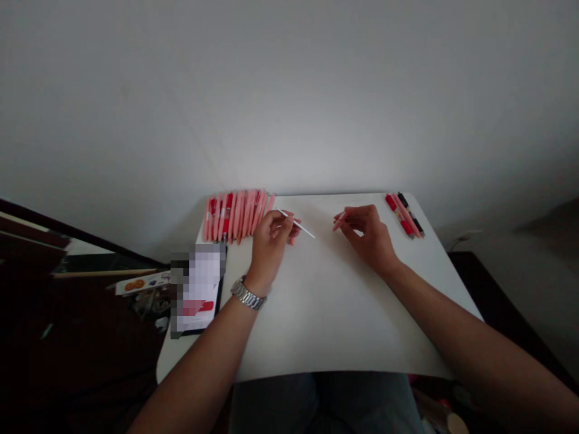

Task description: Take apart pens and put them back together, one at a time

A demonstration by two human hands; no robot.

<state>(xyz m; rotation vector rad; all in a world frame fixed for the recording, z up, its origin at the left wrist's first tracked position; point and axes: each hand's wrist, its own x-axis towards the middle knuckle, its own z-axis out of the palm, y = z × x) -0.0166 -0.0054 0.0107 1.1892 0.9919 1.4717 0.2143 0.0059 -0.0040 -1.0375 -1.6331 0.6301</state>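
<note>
Between the thumb and fingers of my left hand (274, 232) is a thin white stick (305, 229), like a pen refill, slanting down to the right. A small pink piece (292, 241) shows below those fingers; whether it is gripped too I cannot tell. My right hand (365, 229) pinches a short pink pen part (338, 222), mostly covered by the fingers. The two hands are apart above the white table (325, 313). Just left of my left hand lies a row of pink and red pens (239, 214).
At the table's back right lie a red pen (398, 215), a pink pen (406, 211) and a black pen (412, 216). A partly blurred tablet or phone (199, 295) rests at the left edge. The grey wall (316, 120) rises behind the table.
</note>
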